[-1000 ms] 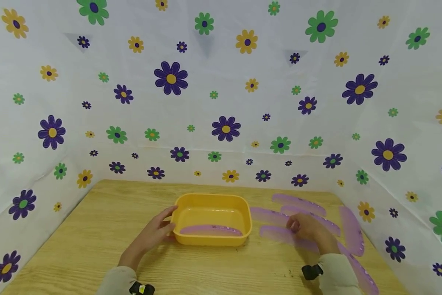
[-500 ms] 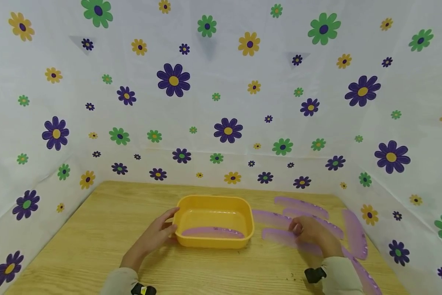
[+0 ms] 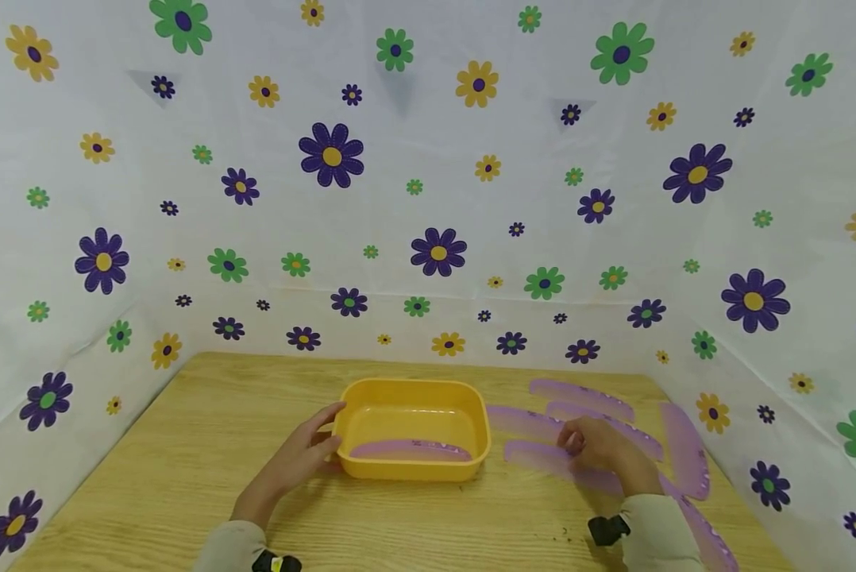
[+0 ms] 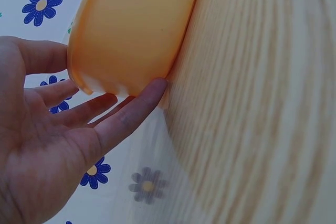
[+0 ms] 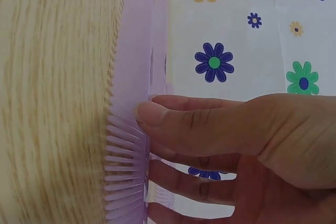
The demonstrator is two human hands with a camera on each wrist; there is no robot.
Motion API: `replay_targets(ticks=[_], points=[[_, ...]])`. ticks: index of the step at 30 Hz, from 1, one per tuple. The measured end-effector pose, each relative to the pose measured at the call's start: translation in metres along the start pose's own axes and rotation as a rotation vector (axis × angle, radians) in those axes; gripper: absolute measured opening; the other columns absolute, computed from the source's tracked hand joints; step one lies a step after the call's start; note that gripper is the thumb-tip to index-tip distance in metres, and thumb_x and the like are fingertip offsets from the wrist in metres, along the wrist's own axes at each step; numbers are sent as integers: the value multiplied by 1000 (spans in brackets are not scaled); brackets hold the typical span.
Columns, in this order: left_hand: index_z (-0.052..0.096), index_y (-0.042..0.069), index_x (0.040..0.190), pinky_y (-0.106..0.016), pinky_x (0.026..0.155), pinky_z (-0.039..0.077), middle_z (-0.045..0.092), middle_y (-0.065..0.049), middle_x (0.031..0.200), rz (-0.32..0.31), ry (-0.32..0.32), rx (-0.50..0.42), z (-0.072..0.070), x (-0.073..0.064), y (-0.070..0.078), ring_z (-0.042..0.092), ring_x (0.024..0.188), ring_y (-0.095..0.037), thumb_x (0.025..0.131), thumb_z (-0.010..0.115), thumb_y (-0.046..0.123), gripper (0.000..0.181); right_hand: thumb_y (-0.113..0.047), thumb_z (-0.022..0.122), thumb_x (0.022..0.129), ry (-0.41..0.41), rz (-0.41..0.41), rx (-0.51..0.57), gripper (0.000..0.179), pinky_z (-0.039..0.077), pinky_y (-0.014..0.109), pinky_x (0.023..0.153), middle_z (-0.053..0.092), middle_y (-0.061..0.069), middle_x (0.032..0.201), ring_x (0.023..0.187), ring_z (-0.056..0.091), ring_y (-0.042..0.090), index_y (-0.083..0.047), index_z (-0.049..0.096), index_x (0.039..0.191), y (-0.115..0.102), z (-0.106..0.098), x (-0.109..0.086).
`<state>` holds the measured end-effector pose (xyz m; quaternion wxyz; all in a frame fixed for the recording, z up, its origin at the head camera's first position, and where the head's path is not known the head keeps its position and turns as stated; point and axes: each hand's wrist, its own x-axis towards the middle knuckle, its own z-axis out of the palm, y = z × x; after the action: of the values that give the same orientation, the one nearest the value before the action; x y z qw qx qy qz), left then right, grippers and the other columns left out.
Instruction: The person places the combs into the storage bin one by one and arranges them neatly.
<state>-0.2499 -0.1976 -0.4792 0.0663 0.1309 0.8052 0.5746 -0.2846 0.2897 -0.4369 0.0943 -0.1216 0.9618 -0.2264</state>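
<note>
A translucent purple comb [image 3: 531,454] lay on the wooden bench [image 3: 371,524], just right of a yellow tub [image 3: 414,469]. Its long axis ran roughly left to right, its teeth faced the person, and its left end pointed toward the tub's right side, with a small gap between. The right hand [image 3: 601,449], by far the nearer, was over the comb's right part, thumb and fingers pinching it along the spine; most of the comb reached out leftward from that pinch. Whether it was lifted at all could not be told.

Inside the tub, a similar comb [image 3: 410,451] lay along the near wall. The left hand [image 3: 295,453] was at the tub's left end, its fingers spread and fairly straight, touching the rim and outer wall.

Five more combs were around the right hand: one to its left [image 3: 521,421], two beyond it [image 3: 578,393] [image 3: 638,436], one farther right [image 3: 685,453], and one partly behind the right sleeve [image 3: 657,534]. Pale sleeves and dark wrist straps [image 3: 609,530] showed at both wrists. White cloth [image 3: 378,214] printed with purple, green and yellow flowers surrounded the bench's back and sides.
</note>
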Motion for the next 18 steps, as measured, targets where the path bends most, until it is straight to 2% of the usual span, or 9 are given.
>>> replay_targets(ticks=[7,18], points=[[24,3,162,-48,92,63,26,-31,164,11,-13,-3,-1,0,0,43,142,-56,108,47,9,59,3,81,81,-1,22,-5,22,56,48,86,68,7,92,85,61,20,-6,68,97,0,0,-1],[26,4,162,-49,92,63,28,-30,164,-7,9,-15,1,0,0,45,141,-55,108,47,7,58,5,82,77,-36,6,-35,28,55,46,84,67,8,93,87,59,21,-5,69,99,0,-2,1]])
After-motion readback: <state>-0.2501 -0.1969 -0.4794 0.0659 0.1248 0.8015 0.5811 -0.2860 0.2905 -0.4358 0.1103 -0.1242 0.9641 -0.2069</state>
